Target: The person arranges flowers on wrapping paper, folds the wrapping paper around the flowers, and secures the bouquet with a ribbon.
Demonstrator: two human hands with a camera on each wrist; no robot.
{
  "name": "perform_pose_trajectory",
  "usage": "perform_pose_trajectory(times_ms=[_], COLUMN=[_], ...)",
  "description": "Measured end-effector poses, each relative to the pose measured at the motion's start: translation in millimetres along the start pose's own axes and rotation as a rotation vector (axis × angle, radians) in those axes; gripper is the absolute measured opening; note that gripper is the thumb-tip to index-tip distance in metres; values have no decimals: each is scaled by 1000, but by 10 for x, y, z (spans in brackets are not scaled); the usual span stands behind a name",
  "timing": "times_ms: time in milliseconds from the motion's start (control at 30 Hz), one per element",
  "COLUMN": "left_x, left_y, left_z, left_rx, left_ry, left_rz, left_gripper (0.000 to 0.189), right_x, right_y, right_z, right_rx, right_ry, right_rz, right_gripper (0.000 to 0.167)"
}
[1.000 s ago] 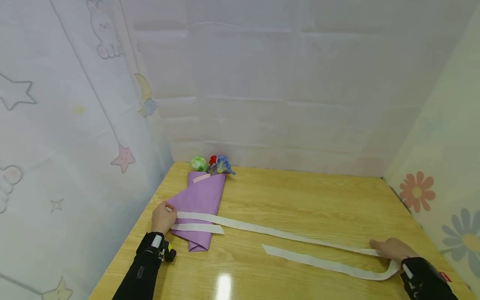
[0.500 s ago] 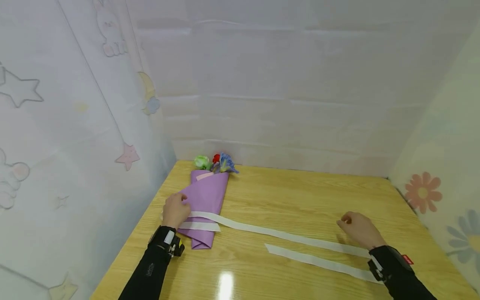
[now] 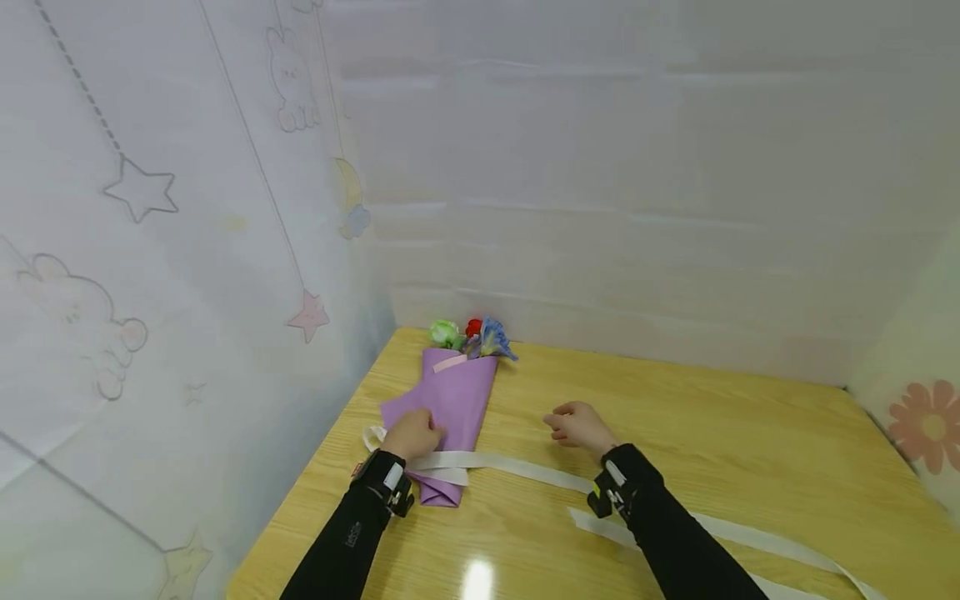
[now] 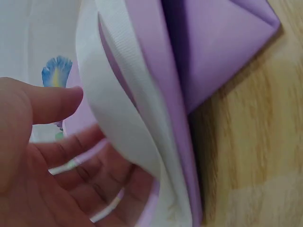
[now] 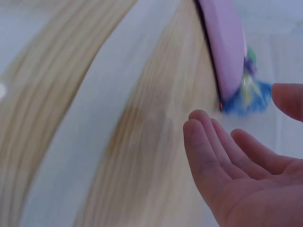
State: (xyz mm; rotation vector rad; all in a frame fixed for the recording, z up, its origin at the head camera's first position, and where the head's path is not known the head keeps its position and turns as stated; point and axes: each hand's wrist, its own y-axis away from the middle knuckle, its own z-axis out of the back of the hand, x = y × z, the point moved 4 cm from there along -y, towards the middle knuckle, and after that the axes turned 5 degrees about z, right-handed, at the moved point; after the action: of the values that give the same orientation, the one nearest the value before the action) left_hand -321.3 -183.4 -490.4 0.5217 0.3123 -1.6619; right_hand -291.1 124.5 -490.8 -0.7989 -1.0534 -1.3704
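A bouquet in purple wrapping (image 3: 468, 396) lies at the left of the table, its green, red and blue flowers (image 3: 493, 337) toward the back wall. A long white ribbon (image 3: 528, 471) crosses the lower wrapping and trails to the right, with a small loop left of the bouquet. My left hand (image 3: 411, 435) is over the wrapping. In the left wrist view, its fingers reach behind the white ribbon (image 4: 106, 99), with the thumb apart from them. My right hand (image 3: 582, 427) hovers right of the bouquet, fingers extended and holding nothing; the right wrist view shows an empty palm (image 5: 265, 198).
The wooden table (image 3: 675, 425) meets a pale wall (image 3: 600, 208) at the back and a printed wall (image 3: 225, 250) on the left. The ribbon's other stretch (image 3: 787, 546) runs under and past my right forearm.
My right hand has let go of the ribbon at the far right and come left toward the bouquet. My left hand has shifted from the bouquet's left edge onto the wrapping. The head view has turned left.
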Motion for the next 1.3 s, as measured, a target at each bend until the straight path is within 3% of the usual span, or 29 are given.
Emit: perform_pose_trajectory(times_ms=[133, 233, 433, 567, 667, 767, 867, 1000, 1100, 1300], left_x=[65, 133, 181, 172, 192, 217, 213, 143, 89, 77], left_y=[37, 4, -126, -191, -199, -179, -146, -105, -78, -18], left_z=[26, 39, 37, 5, -34, -37, -27, 14, 22, 11], left_rx=[-34, -82, -103, -83, -59, -49, -47, -73, -87, -93], left_ry=[-12, 11, 163, 322, 452, 525, 420, 141, 49, 22], left_rz=[151, 229, 284, 333, 380, 393, 370, 323, 308, 330], left_gripper=[47, 62, 75, 73, 69, 67, 66, 71, 71, 69], right_x=[24, 66, 194, 226, 243, 279, 325, 366, 316, 178], right_y=[-213, -310, -437, -519, -568, -603, -618, -655, -690, -771], right_z=[-399, -643, -1035, -1250, -1391, -1479, -1495, -1503, -1530, -1634], right_rx=[44, 98, 174, 172, 162, 111, 12, -55, -33, 92], right_ry=[-138, -241, -493, -614, -614, -491, -340, -294, -311, -459], right_rz=[-74, -128, -245, -258, -240, -202, -176, -185, -229, -276], right_gripper=[56, 63, 69, 54, 33, 27, 39, 61, 66, 61])
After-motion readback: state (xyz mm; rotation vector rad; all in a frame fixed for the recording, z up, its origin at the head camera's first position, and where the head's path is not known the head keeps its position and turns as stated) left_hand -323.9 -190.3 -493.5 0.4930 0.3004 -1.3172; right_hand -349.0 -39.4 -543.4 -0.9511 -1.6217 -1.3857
